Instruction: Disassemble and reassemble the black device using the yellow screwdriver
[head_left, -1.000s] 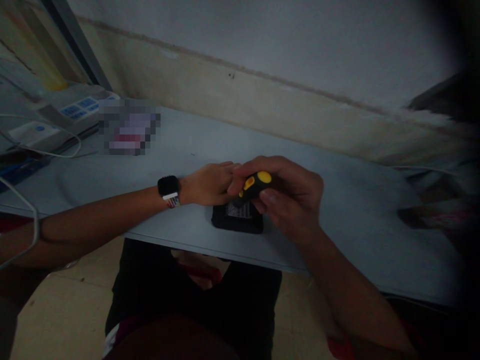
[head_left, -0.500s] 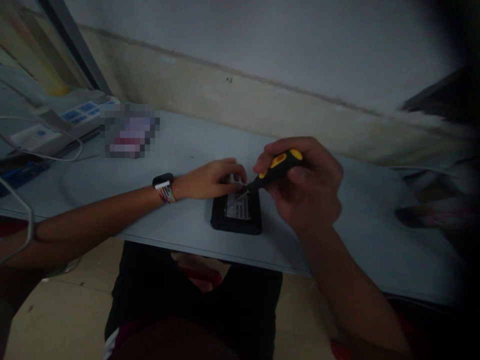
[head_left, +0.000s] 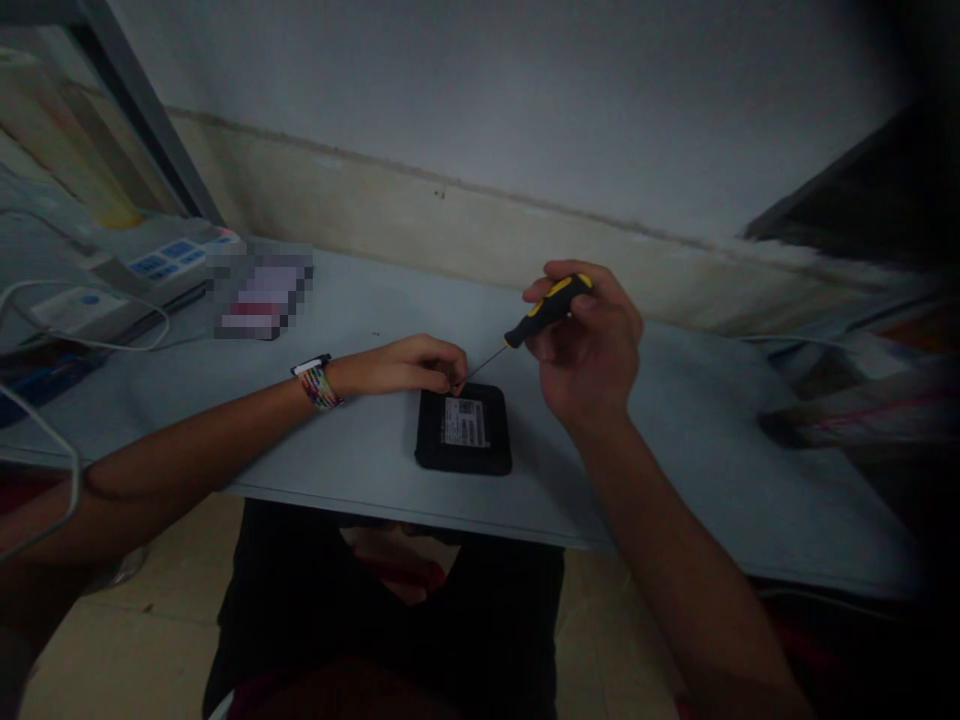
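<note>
A small black box (head_left: 463,430) with a white label lies flat near the front edge of the pale table (head_left: 675,440). My left hand (head_left: 409,364) rests at the box's far left corner, fingers curled and pinched at the tip of the screwdriver's thin shaft. What the fingers pinch is too small to see. My right hand (head_left: 589,345) is closed round the black-and-yellow handle of the screwdriver (head_left: 544,312), held above and to the right of the box, with the shaft slanting down to the left. A watch sits on my left wrist.
At the far left stand a device with blue buttons (head_left: 142,270), white cables (head_left: 90,310) and a blurred-out item (head_left: 259,290). Dark, unclear things lie at the table's right end (head_left: 840,400). A wall runs behind the table. My lap is below the front edge.
My right hand has lifted the screwdriver up and to the right, off the box. The label is uncovered. My left hand has stayed at the box's far corner.
</note>
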